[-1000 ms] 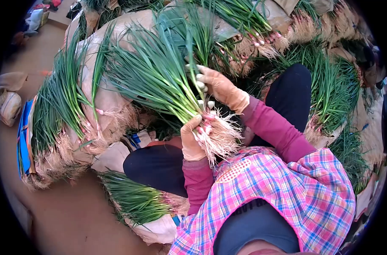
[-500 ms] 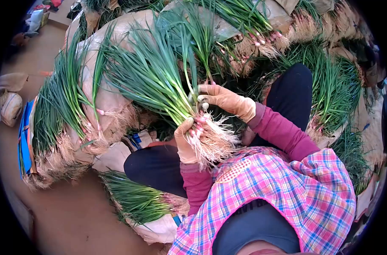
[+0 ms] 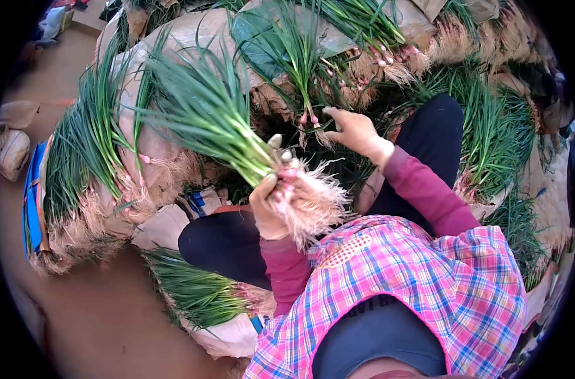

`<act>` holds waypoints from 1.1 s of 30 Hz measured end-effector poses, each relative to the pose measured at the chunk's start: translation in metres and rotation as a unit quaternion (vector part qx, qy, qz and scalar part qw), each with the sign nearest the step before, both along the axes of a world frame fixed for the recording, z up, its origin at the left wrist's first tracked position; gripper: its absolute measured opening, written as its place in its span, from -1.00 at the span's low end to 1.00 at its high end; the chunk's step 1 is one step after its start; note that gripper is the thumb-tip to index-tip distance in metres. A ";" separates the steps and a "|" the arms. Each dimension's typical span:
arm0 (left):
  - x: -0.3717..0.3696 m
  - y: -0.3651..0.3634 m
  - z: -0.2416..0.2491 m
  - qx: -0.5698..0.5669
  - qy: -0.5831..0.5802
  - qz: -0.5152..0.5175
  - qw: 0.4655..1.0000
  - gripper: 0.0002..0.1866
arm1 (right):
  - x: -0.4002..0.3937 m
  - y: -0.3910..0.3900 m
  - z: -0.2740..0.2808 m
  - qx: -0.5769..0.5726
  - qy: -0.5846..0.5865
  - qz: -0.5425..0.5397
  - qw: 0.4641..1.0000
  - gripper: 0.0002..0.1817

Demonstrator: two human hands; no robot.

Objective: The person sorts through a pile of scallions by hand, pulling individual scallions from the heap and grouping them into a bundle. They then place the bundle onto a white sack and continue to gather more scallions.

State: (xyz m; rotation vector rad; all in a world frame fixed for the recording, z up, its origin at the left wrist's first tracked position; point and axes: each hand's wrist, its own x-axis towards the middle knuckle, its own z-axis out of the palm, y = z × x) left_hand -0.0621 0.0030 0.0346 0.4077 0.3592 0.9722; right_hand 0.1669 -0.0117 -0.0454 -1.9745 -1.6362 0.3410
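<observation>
My left hand (image 3: 266, 211), in a pale glove, is wrapped round a thick bunch of spring onions (image 3: 237, 136). Its green leaves spread up and to the left, while the pinkish bulbs and pale stringy roots hang out toward my lap. My right hand (image 3: 358, 134), gloved too, is off the bunch, with thumb and forefinger apart. Its fingertips are right beside a few spring onions with pink bulbs (image 3: 308, 119), whose leaves lie over a green sheet on the sacking.
More spring onions lie in rows over the sacking mound (image 3: 202, 47), at left (image 3: 88, 151) and top right (image 3: 369, 31). Another pile (image 3: 496, 126) is by my right knee. A small heap (image 3: 199, 290) rests near my left leg, beside the brown floor (image 3: 104, 322).
My right hand has let go of the bunch and moved right, toward the few spring onions. The bunch in my left hand has tilted and shifted slightly left.
</observation>
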 end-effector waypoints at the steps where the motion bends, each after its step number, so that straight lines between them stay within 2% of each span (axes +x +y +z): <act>1: 0.000 0.004 -0.002 -0.002 0.052 -0.011 0.999 -0.30 | -0.002 0.010 -0.010 -0.052 0.015 0.021 0.998 -0.62; 2: -0.002 0.008 -0.015 0.004 0.029 -0.046 0.999 -0.39 | -0.003 0.020 -0.021 -0.100 0.030 0.040 0.994 -0.63; 3: -0.001 0.008 -0.022 0.004 0.032 -0.044 0.999 -0.38 | 0.000 0.025 -0.043 -0.080 0.042 0.076 0.993 -0.65; 4: 0.001 0.006 -0.024 0.005 0.033 -0.040 0.999 -0.37 | -0.005 0.022 -0.030 -0.044 0.029 0.084 0.995 -0.66; 7: 0.001 0.003 -0.020 -0.018 0.033 -0.017 0.999 -0.39 | -0.008 -0.001 0.019 -0.103 -0.039 0.078 0.991 -0.61; 8: 0.001 0.003 -0.018 -0.035 0.036 -0.024 0.998 -0.40 | -0.008 -0.009 0.031 -0.102 -0.069 0.058 0.991 -0.63; 10: 0.000 0.006 -0.021 -0.036 0.049 -0.041 0.997 -0.40 | 0.005 -0.007 0.025 -0.004 0.009 -0.014 1.000 -0.63; 12: 0.004 0.004 -0.024 -0.037 0.035 -0.030 0.998 -0.40 | 0.007 0.014 0.022 0.019 -0.009 -0.113 0.993 -0.63; 14: 0.003 0.005 -0.025 -0.037 0.037 -0.042 0.998 -0.39 | 0.005 0.049 -0.011 -0.041 0.062 -0.102 0.992 -0.65; 15: 0.002 0.006 -0.024 -0.036 0.040 -0.049 0.997 -0.39 | 0.008 0.066 -0.038 -0.096 0.240 -0.056 0.965 -0.69; 16: 0.004 0.006 -0.021 -0.031 0.042 -0.050 0.997 -0.39 | 0.009 0.081 -0.062 -0.145 0.407 -0.004 0.902 -0.72; 17: 0.007 0.003 -0.016 -0.032 0.042 -0.040 0.998 -0.39 | 0.005 0.092 -0.072 -0.138 0.548 -0.017 0.825 -0.78; 18: 0.009 0.003 -0.014 -0.033 0.041 -0.027 0.998 -0.40 | -0.006 0.076 -0.007 -0.133 0.336 -0.080 0.929 -0.80; 20: 0.009 0.002 -0.009 -0.050 0.061 -0.018 0.997 -0.44 | -0.014 0.058 0.020 -0.085 0.384 -0.041 0.918 -0.81; 21: -0.003 0.010 -0.034 -0.035 0.023 -0.076 0.996 -0.45 | -0.023 0.044 0.029 -0.081 0.435 0.010 0.897 -0.83; 22: -0.004 0.017 -0.031 -0.022 -0.017 -0.138 0.990 -0.47 | -0.034 0.036 0.026 -0.068 0.436 0.039 0.897 -0.85; 23: 0.007 0.009 -0.030 -0.051 0.086 -0.085 0.991 -0.49 | -0.043 0.032 0.023 -0.050 0.536 0.045 0.841 -0.84; 24: 0.009 0.010 -0.035 -0.050 0.083 -0.089 0.991 -0.49 | -0.048 0.032 0.034 -0.028 0.628 0.053 0.776 -0.83; 25: 0.008 0.012 -0.040 -0.039 0.089 -0.100 0.990 -0.51 | -0.039 0.037 0.036 -0.105 0.700 0.049 0.704 -0.83; 26: 0.005 0.014 -0.043 -0.027 0.098 -0.111 0.989 -0.52 | -0.036 0.041 0.030 -0.108 0.711 0.070 0.691 -0.86; 28: 0.007 0.011 -0.035 -0.036 0.086 -0.103 0.990 -0.53 | -0.048 0.042 0.032 -0.090 0.709 0.042 0.698 -0.88; 30: 0.005 0.008 -0.036 -0.033 0.096 -0.070 0.992 -0.54 | -0.056 0.036 0.031 -0.097 0.720 0.040 0.686 -0.88; 32: 0.008 0.007 -0.035 -0.050 0.098 -0.058 0.992 -0.55 | -0.059 0.041 0.019 0.005 0.743 -0.065 0.666 -0.85; 33: 0.012 0.005 -0.027 -0.064 0.108 -0.053 0.991 -0.56 | -0.050 0.048 0.018 0.033 0.763 -0.102 0.637 -0.86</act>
